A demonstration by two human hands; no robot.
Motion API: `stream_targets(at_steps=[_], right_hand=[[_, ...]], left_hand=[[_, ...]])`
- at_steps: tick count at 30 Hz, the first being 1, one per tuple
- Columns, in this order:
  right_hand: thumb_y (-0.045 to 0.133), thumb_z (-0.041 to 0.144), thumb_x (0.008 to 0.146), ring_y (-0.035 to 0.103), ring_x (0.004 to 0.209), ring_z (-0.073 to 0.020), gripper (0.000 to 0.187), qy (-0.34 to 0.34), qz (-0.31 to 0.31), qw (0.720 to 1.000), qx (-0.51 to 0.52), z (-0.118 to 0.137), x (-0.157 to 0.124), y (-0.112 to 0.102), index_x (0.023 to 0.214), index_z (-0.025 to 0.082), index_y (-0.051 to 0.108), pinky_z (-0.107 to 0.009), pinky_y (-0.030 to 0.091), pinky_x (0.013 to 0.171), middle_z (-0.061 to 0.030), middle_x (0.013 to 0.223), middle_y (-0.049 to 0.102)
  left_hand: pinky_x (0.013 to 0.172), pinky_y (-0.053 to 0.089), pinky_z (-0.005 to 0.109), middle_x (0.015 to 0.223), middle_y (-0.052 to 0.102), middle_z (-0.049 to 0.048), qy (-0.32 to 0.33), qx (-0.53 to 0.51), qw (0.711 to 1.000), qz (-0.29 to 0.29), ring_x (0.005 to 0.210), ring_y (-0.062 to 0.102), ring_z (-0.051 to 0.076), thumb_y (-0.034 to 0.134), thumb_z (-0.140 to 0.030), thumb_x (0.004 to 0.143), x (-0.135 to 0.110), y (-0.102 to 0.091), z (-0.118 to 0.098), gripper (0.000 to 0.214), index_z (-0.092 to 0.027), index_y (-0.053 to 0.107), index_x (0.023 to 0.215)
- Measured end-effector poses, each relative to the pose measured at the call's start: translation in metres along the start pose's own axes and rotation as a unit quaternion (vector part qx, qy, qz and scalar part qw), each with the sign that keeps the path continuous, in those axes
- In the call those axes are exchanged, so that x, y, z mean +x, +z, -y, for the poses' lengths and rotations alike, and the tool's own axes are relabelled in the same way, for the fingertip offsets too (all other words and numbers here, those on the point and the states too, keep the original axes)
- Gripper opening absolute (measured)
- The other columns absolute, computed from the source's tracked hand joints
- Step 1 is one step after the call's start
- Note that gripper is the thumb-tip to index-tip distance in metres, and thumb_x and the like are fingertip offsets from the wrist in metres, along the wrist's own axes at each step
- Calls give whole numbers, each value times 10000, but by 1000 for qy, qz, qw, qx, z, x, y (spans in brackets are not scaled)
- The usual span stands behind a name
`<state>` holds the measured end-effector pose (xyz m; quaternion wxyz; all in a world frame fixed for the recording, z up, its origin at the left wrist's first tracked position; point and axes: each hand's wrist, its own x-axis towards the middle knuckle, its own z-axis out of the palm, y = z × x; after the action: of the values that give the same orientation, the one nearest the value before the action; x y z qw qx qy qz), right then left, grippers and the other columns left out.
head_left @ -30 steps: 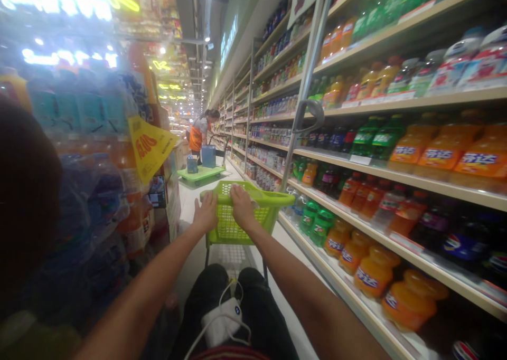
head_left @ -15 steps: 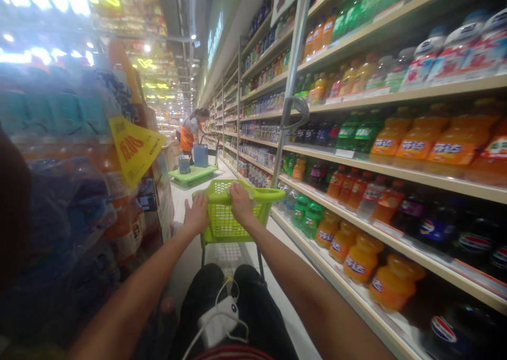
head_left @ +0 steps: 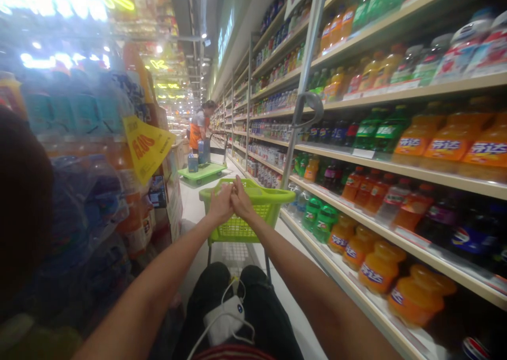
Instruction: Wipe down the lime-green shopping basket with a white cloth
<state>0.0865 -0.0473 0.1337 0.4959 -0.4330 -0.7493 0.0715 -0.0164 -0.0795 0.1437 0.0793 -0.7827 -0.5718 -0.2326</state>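
Observation:
My left hand (head_left: pixel 220 206) and my right hand (head_left: pixel 242 201) sit side by side on the near rim of a green plastic shopping cart (head_left: pixel 273 197), with their fingertips touching each other. On both hands the fingers are held together and bent over the rim. The basket looks empty. Both forearms reach forward from the bottom of the view. A white device with a cable (head_left: pixel 224 320) lies on my dark trousers below.
Shelves of orange, green and dark soda bottles (head_left: pixel 396 180) line the right of a narrow aisle. Wrapped bottle packs with a yellow price tag (head_left: pixel 146 144) stand on the left. Ahead, a person in an orange vest (head_left: pixel 197 129) stands by a green flat trolley (head_left: pixel 202 171).
My hands have slid along the cart rim toward each other and now touch in the middle. The view has shifted slightly and the person ahead has straightened.

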Motion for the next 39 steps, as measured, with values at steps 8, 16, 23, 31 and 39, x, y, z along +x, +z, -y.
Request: stream_targets(at_steps=[8, 16, 23, 31, 39], right_hand=[[342, 230, 871, 418, 1215, -258, 475, 51, -1, 983, -174, -33, -16, -24, 1321, 82, 377, -494, 218, 1032, -160, 1295, 495], [334, 245, 889, 386, 1240, -239, 461, 37, 6, 979, -200, -36, -23, -21, 1331, 115, 370, -480, 189, 1046, -128, 1318, 479], [359, 257, 892, 371, 1253, -256, 424, 20, -16, 980, -199, -30, -28, -14, 1297, 151, 426, -505, 158, 1053, -106, 1307, 496], [386, 217, 874, 369, 1259, -240, 417, -38, -13, 980, -195, -39, -35, -17, 1285, 169, 437, -494, 173, 1053, -96, 1308, 498], [397, 170, 836, 384, 1250, -248, 472, -41, -15, 987, -153, -45, -33, -16, 1307, 148, 407, -516, 177, 1057, -117, 1296, 504]], left_hand=[[1038, 179, 566, 1428, 325, 104, -62, 44, 996, -40, 1308, 289, 272, 459, -273, 804, 7, 16, -4, 379, -242, 500, 1180], [1055, 177, 526, 1328, 471, 18, -115, 35, 989, -89, 1180, 457, 205, 414, -188, 798, -2, -4, 50, 338, -283, 517, 1106], [1043, 150, 563, 1408, 361, 91, -73, 51, 992, -87, 1282, 322, 264, 488, -354, 773, 1, 17, 23, 418, -242, 477, 1176], [1044, 133, 568, 1347, 462, 23, -37, 55, 990, -127, 1208, 428, 213, 414, -194, 817, -2, 17, 41, 335, -295, 506, 1122], [1040, 209, 526, 1359, 450, 21, -90, 28, 986, -135, 1209, 438, 184, 344, -160, 842, -5, 6, 73, 354, -285, 502, 1133]])
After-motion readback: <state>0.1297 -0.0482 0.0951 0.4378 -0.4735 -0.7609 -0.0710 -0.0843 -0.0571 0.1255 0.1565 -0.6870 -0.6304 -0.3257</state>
